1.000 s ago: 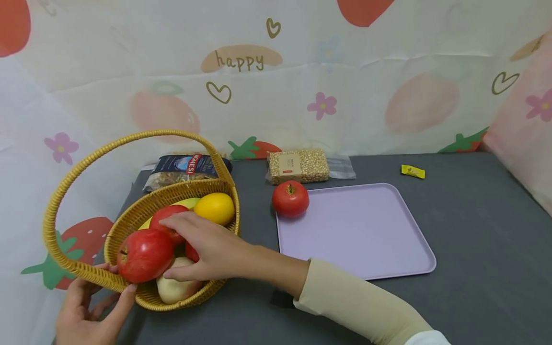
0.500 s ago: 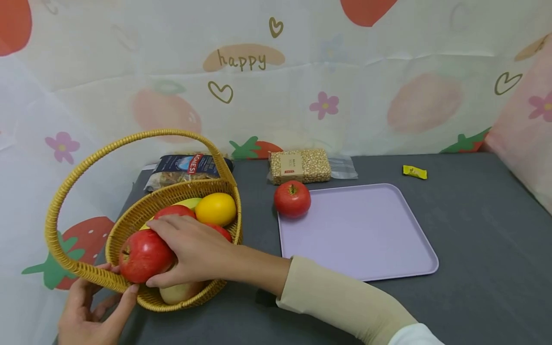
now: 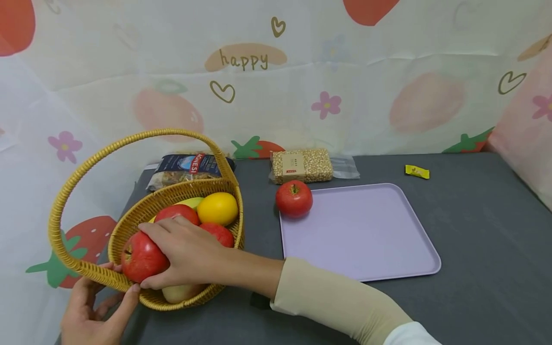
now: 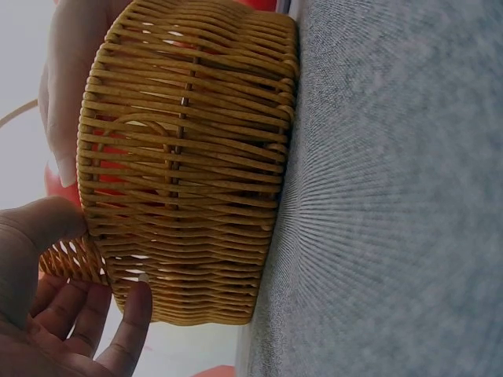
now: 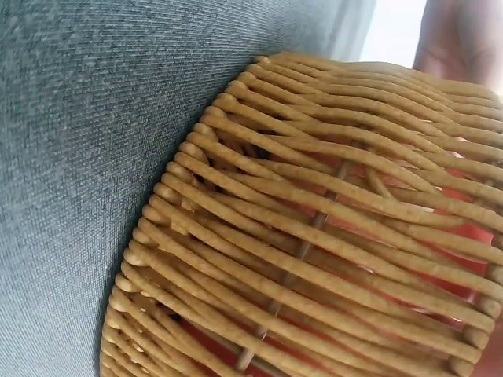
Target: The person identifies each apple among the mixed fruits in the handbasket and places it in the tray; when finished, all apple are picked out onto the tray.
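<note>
A yellow wicker basket [image 3: 172,189] with a tall handle holds several fruits. My right hand [image 3: 191,251] reaches in and grips the red apple [image 3: 142,258] at the left front, fingers over its top and thumb below. Behind and beside that hand show another red apple [image 3: 178,212], a red fruit [image 3: 217,234], a yellow lemon-like fruit [image 3: 217,209] and a partly hidden pale fruit [image 3: 181,293]. My left hand [image 3: 97,306] holds the basket's rim where the handle joins it; in the left wrist view its thumb and fingers [image 4: 130,330] lie around the weave.
A lilac tray [image 3: 358,230] lies to the right, with a red apple [image 3: 294,199] at its back left corner. Behind are a bag of grains [image 3: 302,165] and an AGNESI pasta bag [image 3: 185,167]. A small yellow wrapped candy [image 3: 417,171] lies at the back right.
My right hand has moved left from above the middle of the basket onto the left front apple, covering more of the pale fruit and uncovering the red one at right. The left hand keeps its hold.
</note>
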Tool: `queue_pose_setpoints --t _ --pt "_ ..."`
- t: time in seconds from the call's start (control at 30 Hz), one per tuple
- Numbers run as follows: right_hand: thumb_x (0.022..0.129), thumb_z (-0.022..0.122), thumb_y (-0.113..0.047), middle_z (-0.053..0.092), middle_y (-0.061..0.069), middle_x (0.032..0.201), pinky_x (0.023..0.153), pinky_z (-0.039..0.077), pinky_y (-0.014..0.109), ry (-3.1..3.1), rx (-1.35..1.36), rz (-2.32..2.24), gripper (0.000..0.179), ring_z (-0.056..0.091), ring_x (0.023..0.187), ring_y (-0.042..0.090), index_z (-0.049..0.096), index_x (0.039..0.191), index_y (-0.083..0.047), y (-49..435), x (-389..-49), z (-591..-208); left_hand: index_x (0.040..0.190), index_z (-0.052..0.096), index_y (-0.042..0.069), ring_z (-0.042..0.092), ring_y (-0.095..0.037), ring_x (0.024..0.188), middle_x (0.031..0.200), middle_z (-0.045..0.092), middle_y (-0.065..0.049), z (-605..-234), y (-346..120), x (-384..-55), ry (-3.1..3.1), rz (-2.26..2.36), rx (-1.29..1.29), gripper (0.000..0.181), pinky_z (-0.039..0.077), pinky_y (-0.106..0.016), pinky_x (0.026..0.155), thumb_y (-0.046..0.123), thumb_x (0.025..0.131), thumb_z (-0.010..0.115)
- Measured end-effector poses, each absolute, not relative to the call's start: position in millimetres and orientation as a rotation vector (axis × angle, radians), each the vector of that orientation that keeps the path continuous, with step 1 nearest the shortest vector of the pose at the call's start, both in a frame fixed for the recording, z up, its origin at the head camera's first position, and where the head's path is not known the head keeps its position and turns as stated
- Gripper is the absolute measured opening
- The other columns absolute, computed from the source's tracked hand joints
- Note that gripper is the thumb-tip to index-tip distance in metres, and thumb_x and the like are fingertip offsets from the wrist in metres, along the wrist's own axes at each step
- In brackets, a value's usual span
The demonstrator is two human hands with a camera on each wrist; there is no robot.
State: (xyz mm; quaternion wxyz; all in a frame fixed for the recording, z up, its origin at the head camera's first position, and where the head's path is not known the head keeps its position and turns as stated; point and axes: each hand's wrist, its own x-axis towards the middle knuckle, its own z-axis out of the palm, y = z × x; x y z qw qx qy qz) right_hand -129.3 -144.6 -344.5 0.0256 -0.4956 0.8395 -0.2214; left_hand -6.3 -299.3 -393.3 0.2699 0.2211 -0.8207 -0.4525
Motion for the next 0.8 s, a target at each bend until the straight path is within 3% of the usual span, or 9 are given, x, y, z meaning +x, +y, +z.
queue_pose_setpoints --t 0.8 --pt "0.081 0.08 -0.047 0.047 -0.001 0.14 0.09 0.041 0.011 2.498 -1.516 -0.995 0.083 0.041 0.122 0.006 0.042 0.15 -0.018 -130.5 -128.0 -341.3 0.135 0.054 0.005 0.057 -0.008 0.101 0.115 0.059 0.006 -392.2 -297.8 -6.0 -2.187 -1.22 0.555 0.059 0.052 -0.008 0.067 -0.004 0.083 0.079"
